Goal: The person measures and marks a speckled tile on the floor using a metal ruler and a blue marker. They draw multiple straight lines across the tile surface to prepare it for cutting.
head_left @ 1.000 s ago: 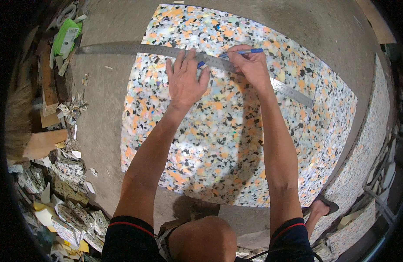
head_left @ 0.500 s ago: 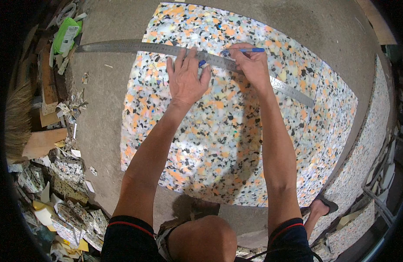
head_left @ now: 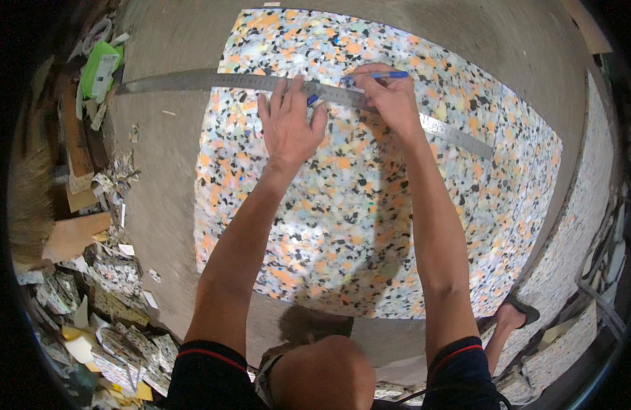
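Steel ruler (head_left: 337,94) runs from concrete floor (head_left: 158,143) at left across a speckled foam sheet (head_left: 329,205). Left hand (head_left: 288,130) lies flat, fingers apart, its fingertips on the ruler; a small blue item (head_left: 311,100) beside its thumb may be a pen cap. Right hand (head_left: 390,99), over the ruler, clamps a blue pen (head_left: 396,74).

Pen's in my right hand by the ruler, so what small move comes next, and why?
Perhaps draw the pen along the ruler's far edge: your right hand holds its tip near there, and your left hand rests on the ruler, which lies across the speckled sheet.
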`<state>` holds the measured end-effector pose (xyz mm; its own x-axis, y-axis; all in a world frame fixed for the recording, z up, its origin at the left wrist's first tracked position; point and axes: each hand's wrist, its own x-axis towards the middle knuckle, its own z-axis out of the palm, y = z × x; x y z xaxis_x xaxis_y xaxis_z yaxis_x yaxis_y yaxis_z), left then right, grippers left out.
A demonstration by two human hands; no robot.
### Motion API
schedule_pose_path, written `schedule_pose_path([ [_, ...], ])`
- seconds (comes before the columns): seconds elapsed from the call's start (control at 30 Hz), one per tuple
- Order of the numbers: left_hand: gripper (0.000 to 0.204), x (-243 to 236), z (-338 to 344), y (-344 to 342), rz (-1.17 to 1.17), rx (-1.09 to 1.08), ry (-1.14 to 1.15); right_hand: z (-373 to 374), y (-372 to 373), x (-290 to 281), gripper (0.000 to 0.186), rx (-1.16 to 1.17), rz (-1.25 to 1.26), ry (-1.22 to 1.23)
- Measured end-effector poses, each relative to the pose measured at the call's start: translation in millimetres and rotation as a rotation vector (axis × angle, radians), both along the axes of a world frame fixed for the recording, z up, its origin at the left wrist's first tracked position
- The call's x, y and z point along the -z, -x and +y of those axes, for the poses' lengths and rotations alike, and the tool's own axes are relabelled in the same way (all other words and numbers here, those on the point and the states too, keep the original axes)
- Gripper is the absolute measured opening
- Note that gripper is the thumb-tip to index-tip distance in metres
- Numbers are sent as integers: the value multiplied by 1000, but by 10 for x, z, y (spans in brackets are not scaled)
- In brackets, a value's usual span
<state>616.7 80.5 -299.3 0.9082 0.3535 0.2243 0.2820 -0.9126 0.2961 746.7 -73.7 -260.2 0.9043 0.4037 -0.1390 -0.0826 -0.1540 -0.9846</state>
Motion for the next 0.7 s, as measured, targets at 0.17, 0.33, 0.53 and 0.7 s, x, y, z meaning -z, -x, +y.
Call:
schedule_pose_path([
  [0.17,60,21,8,3,-44,27,-7,-35,-50,72,15,-57,-19,39],
  [0.33,47,34,-14,-16,-36,34,-1,-96,-8,-5,25,118,60,-123],
  [0.53,45,73,26,28,-47,24,-8,-855,401,-14,42,78,-650,782],
  [0.7,41,-6,32,-24,-82,44,58,-971,606,60,50,35,-940,1098],
])
